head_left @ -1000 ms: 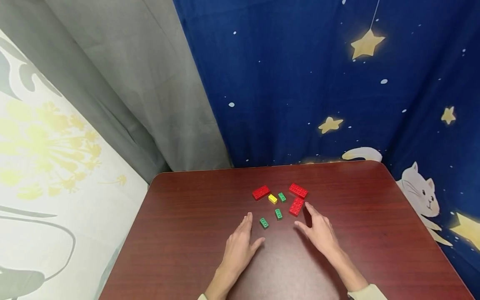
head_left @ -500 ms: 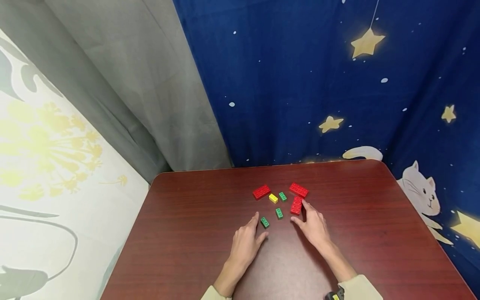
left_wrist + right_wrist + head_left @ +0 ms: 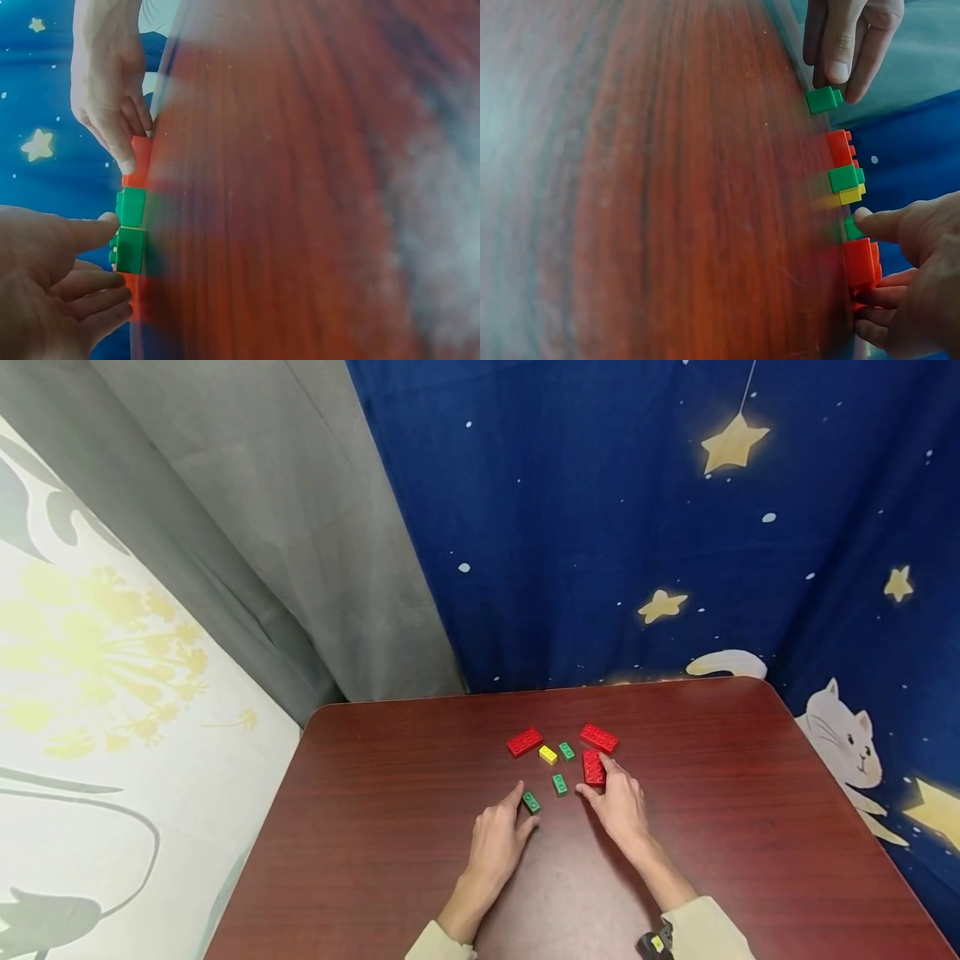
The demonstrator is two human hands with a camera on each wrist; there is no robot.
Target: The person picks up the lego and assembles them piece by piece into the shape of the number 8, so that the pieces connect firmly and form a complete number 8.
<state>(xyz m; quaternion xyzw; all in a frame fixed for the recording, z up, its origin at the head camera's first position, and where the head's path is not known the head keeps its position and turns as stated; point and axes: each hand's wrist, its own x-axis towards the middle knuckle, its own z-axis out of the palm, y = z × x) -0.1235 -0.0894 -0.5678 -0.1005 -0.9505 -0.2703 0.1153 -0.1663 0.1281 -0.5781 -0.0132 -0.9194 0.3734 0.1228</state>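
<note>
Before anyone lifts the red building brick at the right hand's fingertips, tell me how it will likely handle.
The red building brick looks like rigid plastic, so it should stay stiff when pinched. Its boxy sides suggest sliding rather than rolling. Lying low on the table, it probably won't tip easily.

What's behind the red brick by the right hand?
Behind that red brick lies another red brick, then the edge of the table and the blue curtain. The right hand covers the first brick's back right corner, so I can't see whether the bricks touch there.

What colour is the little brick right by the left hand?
Green. That little brick shows best in the head view.
</note>
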